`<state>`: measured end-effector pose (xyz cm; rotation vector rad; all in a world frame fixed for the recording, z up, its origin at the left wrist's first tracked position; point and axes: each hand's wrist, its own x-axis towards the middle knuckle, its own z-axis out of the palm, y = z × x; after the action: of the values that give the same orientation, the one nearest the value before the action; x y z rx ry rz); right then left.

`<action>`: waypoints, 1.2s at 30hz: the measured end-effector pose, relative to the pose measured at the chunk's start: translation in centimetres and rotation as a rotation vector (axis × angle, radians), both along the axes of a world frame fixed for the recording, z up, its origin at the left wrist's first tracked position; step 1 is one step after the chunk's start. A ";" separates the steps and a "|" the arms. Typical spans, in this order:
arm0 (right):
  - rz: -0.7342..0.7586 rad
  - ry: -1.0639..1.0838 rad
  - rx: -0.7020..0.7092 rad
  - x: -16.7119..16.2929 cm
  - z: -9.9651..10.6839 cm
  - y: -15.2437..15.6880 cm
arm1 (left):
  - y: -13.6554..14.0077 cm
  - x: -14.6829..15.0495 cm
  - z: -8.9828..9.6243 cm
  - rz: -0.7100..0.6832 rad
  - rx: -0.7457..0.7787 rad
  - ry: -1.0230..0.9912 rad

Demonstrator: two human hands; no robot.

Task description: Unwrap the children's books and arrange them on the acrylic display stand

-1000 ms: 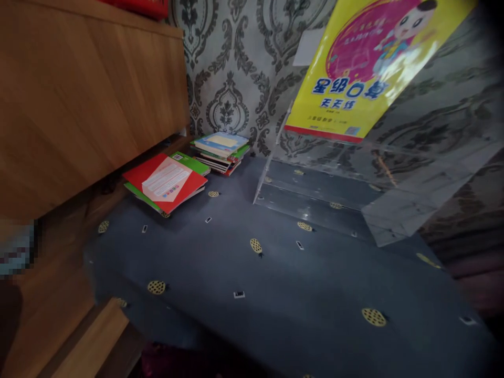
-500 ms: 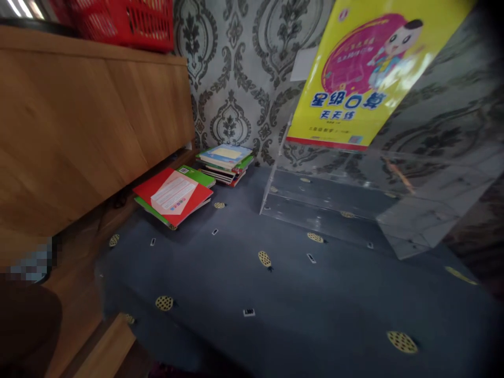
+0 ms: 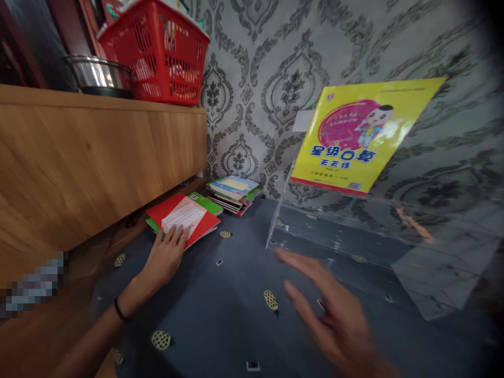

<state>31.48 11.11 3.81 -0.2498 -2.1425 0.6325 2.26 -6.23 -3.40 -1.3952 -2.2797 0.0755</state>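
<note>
My left hand (image 3: 163, 262), with a dark band at its wrist, lies with its fingers stretched over the near edge of a red book (image 3: 205, 224). That book rests on a green one (image 3: 208, 203) in a low pile on the dark blue cloth (image 3: 220, 310). Over the cloth at the right hovers my right hand (image 3: 334, 310), slightly blurred, thumb and forefinger apart and nothing between them. The clear plastic stand (image 3: 334, 223) is beyond it. A yellow exercise book (image 3: 354, 136) leans in the stand, its cover facing me with the lettering upside down.
Behind the red book sits a second stack of books (image 3: 233, 191), near the patterned wall (image 3: 291, 84). A wooden cabinet (image 3: 106, 157) borders the left side. On it are a metal bowl (image 3: 98, 73) and a red basket (image 3: 157, 52).
Both hands have come into view from below, the left onto the red book, the right over the cloth. The view has tilted up, showing more of the basket and the bowl.
</note>
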 end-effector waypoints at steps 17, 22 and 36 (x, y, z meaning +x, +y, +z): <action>0.406 0.045 -1.491 -12.6 -10.4 -1.3 | 1.9 7.4 -2.9 -0.387 0.135 0.032; 0.357 0.019 -1.465 -12.8 -11.1 -0.9 | 1.4 5.3 -1.5 -0.475 0.074 -0.154; 0.346 -0.030 -1.426 -11.3 -11.3 -0.4 | 1.5 -3.9 -0.2 -0.016 0.212 -0.277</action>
<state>20.21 10.73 -7.48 -0.6234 -1.3810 2.2724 -1.65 -4.74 -3.64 -1.3818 -2.4111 -0.3767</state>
